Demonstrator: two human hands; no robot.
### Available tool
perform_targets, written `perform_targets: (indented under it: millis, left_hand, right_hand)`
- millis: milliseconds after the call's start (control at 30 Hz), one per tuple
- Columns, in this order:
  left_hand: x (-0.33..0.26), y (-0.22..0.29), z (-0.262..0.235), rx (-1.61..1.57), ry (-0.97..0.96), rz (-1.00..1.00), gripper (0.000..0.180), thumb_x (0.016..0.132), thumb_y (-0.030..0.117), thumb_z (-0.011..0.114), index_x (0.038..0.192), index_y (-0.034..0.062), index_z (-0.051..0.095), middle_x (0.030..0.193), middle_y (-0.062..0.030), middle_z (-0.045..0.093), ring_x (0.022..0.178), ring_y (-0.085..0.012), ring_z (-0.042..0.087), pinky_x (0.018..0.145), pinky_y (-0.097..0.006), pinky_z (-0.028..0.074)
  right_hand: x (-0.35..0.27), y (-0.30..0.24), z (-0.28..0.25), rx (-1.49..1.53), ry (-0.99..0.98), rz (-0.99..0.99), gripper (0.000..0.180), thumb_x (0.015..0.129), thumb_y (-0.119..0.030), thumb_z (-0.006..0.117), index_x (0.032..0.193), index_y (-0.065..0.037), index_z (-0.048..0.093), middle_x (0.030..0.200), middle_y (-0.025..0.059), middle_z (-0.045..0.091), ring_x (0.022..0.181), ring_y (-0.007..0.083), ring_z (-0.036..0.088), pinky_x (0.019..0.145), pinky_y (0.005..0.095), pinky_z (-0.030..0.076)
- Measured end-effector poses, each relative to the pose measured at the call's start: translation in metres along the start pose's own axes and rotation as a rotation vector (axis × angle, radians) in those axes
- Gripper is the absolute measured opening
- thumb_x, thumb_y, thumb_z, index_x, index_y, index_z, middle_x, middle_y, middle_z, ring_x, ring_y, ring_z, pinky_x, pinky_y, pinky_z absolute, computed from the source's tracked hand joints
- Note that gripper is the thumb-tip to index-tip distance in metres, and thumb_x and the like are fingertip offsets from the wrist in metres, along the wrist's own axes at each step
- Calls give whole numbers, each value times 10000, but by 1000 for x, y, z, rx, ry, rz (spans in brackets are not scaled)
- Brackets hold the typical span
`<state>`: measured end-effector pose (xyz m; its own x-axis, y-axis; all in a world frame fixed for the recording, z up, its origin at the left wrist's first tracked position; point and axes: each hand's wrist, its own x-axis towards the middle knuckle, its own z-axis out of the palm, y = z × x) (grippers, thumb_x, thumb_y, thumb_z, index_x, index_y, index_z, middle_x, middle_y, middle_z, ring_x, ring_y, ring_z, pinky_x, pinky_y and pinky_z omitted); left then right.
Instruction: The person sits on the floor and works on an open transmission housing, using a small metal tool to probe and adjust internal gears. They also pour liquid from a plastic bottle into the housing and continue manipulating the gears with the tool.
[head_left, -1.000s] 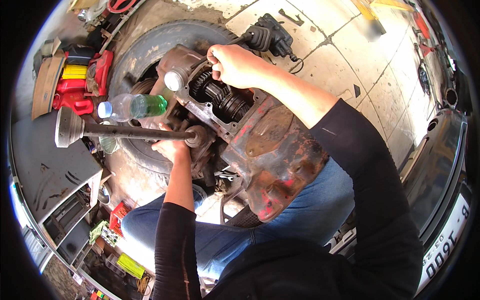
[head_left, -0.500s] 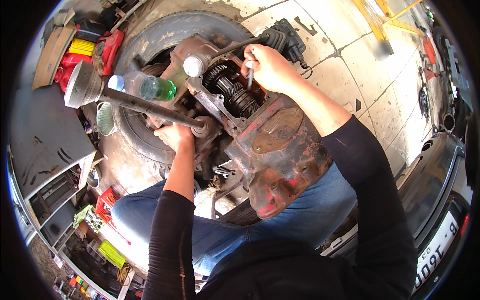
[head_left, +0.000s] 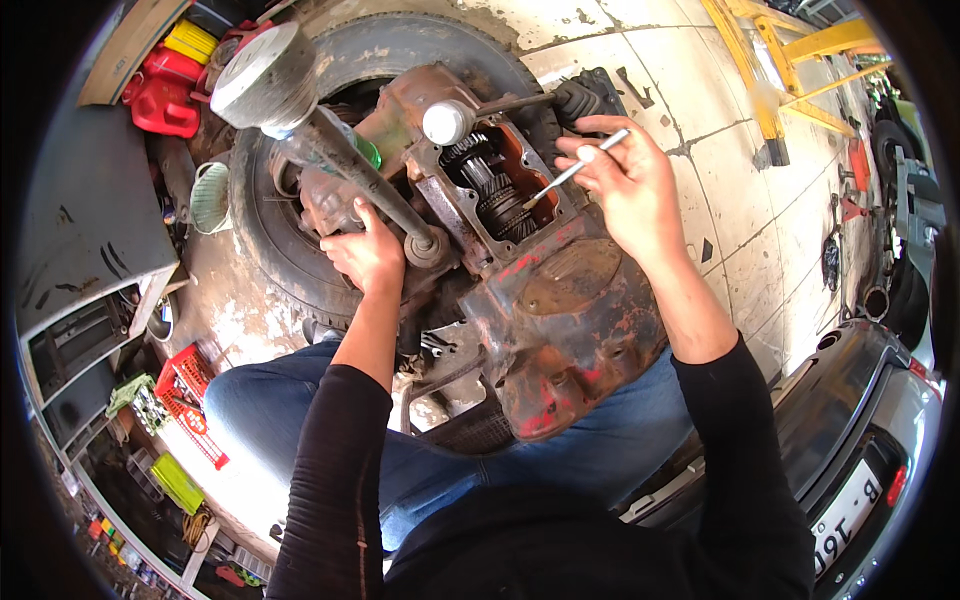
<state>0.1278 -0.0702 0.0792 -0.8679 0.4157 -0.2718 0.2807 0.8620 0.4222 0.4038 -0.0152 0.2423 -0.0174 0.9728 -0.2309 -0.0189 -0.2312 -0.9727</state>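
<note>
Tyre: lies flat on the tiled floor, beneath the far left part of the gearbox casing.
Gearbox casing: rusty, with red paint traces, its near end at the person's legs; an opening in its upper side bares the insides. It lies between the two hands, the opening just left of the right hand.
Metal shaft: stands up out of the casing beside the left hand, its flared end nearest the camera.
Left hand: thumb and fingers spread, seemingly resting on the casing's rusty left side; the fingertips' contact is hard to make out.
Right hand: thumb and fingertips pinch a slim grey tool, the other fingers loosely bent; the hand is raised beside the opening.
Gears: dark, toothed, stacked along the opening, left of the right hand.
White knob: round, at the opening's far left corner.
Slim grey tool: slants down leftward, tip inside the opening near the gears; whether it touches them cannot be told.
</note>
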Motion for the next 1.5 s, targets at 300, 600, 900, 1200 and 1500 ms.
perform_targets:
  millis: [300, 600, 900, 1200, 1500]
  left_hand:
    - [0, 0, -1, -45, -7, 22, 971, 947, 678, 589, 1353, -174, 364, 1348, -369, 495, 1301, -506, 492, 1130, -548, 394]
    - [0, 1, -2, -27, -9, 23, 967, 947, 678, 590, 1356, -168, 360, 1356, -367, 489, 1301, -509, 490, 1129, -548, 391]
    - [2, -1, 0, -8, 0, 21, 948, 952, 680, 578, 1337, -160, 366, 1332, -366, 506, 1291, -502, 501, 1128, -548, 396]
    - [3, -2, 1, -9, -26, 3, 972, 944, 704, 570, 1348, -153, 351, 1337, -381, 500, 1304, -500, 497, 1126, -546, 407]
    - [5, -3, 3, -9, -18, 2, 976, 937, 703, 577, 1351, -152, 351, 1347, -389, 493, 1304, -503, 503, 1123, -545, 416]
  right_hand:
    - [19, 30, -5, -406, 28, 80, 223, 1067, -219, 660, 1119, -13, 727, 1035, 74, 782, 899, 119, 735, 792, 262, 583]
    - [17, 39, 13, -862, -229, -144, 124, 1019, -159, 681, 1098, -80, 734, 866, 84, 743, 733, 162, 642, 711, 334, 509]
    - [30, 56, 5, -480, -261, 31, 116, 1080, -135, 601, 1117, -51, 672, 1005, 59, 755, 916, 138, 747, 837, 301, 597]
    - [24, 43, 2, -580, -178, 52, 133, 1081, -140, 587, 1058, -37, 669, 965, 61, 768, 869, 132, 747, 789, 297, 595]
    - [20, 47, 3, -583, -155, 59, 121, 1076, -105, 580, 1055, -27, 670, 951, 60, 765, 884, 132, 754, 786, 300, 595]
